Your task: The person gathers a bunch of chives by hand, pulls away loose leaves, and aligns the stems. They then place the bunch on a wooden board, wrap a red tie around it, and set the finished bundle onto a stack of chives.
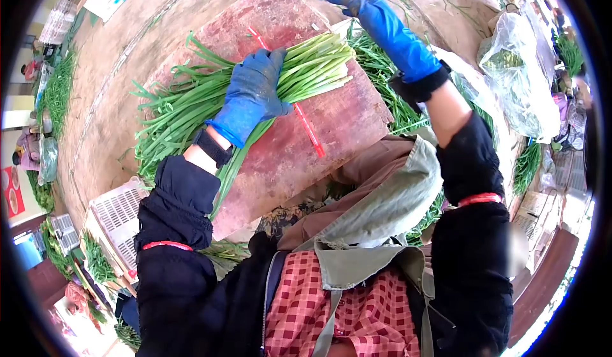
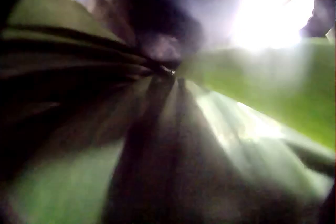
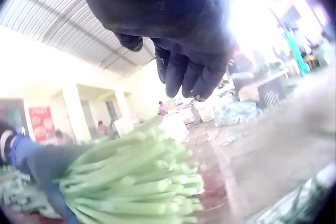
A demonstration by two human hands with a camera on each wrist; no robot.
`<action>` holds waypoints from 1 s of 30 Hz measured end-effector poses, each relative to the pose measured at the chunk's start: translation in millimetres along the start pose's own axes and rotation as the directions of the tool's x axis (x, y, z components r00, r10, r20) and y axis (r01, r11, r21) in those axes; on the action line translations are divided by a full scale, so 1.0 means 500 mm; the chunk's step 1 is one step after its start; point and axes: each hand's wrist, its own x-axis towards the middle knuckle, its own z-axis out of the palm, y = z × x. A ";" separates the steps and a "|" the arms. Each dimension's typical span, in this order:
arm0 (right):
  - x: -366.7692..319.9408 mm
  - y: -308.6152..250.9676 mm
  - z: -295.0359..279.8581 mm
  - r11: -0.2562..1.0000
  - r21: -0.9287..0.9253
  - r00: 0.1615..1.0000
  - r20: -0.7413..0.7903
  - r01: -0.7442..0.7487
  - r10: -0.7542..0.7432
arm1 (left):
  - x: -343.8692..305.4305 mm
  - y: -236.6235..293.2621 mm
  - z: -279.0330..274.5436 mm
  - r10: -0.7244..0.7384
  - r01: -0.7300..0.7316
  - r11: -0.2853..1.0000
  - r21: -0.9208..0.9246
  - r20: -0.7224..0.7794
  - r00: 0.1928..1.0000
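Note:
A thick bundle of garlic chives (image 1: 312,70) lies across a reddish board (image 1: 255,191), pale cut ends to the right and green leaves fanning left. My left hand (image 1: 252,92), in a blue glove, grips the bundle around its middle. A red strip with white marks (image 1: 308,129) runs beneath the chives over the board. Raised past the board's right corner, my gloved right hand (image 1: 376,22) has its fingers extended and holds nothing. In the right wrist view its fingers (image 3: 178,74) hang above the stalk ends (image 3: 157,187). Blurred leaves (image 2: 273,87) fill the left wrist view.
More loose chives (image 1: 376,57) are heaped right of the board. A clear plastic bag (image 1: 519,76) stands farther right. Light-coloured crates (image 1: 118,213) sit at the left, and more greens (image 1: 58,92) lie along the far left. Apron cloth (image 1: 389,191) covers my knee by the board.

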 end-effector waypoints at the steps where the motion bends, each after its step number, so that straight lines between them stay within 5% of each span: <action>1: -0.003 0.026 -0.003 0.991 0.136 0.999 -0.044 0.000 0.006 | 0.000 0.004 -0.005 -0.036 0.035 0.999 0.004 0.039 0.999; 2: -0.008 0.060 -0.004 0.963 0.271 0.996 -0.085 0.004 0.020 | 0.001 0.004 -0.007 -0.032 0.032 0.999 0.012 0.033 0.999; 4: -0.022 0.108 0.025 0.845 0.491 0.956 -0.075 -0.213 0.284 | 0.003 0.006 -0.005 -0.026 0.025 0.999 0.027 0.028 0.999; 5: -0.043 0.117 0.060 0.945 0.214 0.969 0.023 -0.246 0.247 | -0.003 0.013 -0.006 -0.006 0.011 0.995 0.099 -0.043 0.999; 8: -0.057 0.118 0.086 0.956 0.286 0.996 0.075 -0.062 0.042 | 0.004 -0.001 0.018 -0.032 0.030 0.996 0.081 0.021 0.999; 12: -0.070 0.093 0.036 0.914 0.322 0.969 0.089 -0.247 0.231 | 0.007 -0.018 0.023 0.048 -0.046 0.997 -0.065 0.024 0.999; 16: -0.076 0.097 -0.114 0.916 0.341 0.941 -0.183 -0.210 0.284 | 0.007 -0.025 0.030 0.101 -0.100 0.991 -0.093 0.007 0.995; 18: -0.107 0.143 -0.156 0.892 0.245 0.865 -0.247 -0.380 0.437 | 0.003 -0.031 0.041 0.103 -0.105 0.992 -0.073 -0.025 0.994; 19: -0.128 0.132 -0.147 0.838 -0.271 0.877 -0.229 -0.474 0.422 | 0.003 -0.033 0.045 0.101 -0.103 0.993 -0.057 -0.034 0.994; 20: -0.159 0.123 -0.134 0.557 -0.714 0.886 -0.200 -0.424 0.418 | 0.000 -0.035 0.049 0.099 -0.101 0.994 -0.041 -0.041 0.994; 22: -0.194 0.086 -0.107 0.330 -0.941 0.916 0.069 -0.071 0.395 | -0.003 -0.045 0.058 0.122 -0.126 0.991 -0.047 -0.075 0.990; 25: -0.211 0.003 -0.042 0.648 -0.737 0.966 -0.020 -0.189 0.259 | 0.000 -0.038 0.053 0.108 -0.117 0.987 -0.112 -0.082 0.991; 27: -0.186 0.022 -0.015 0.752 -0.653 0.996 -0.085 -0.085 0.038 | 0.000 -0.036 0.054 0.129 -0.139 0.986 -0.094 -0.101 0.987; 28: -0.168 0.019 0.002 0.791 -0.612 0.989 -0.132 -0.023 -0.073 | 0.001 -0.040 0.054 0.145 -0.154 0.985 -0.083 -0.112 0.983; 30: -0.127 0.019 0.032 0.641 -0.766 0.981 -0.155 -0.046 -0.116 | 0.001 -0.045 0.062 0.161 -0.172 0.982 -0.075 -0.136 0.978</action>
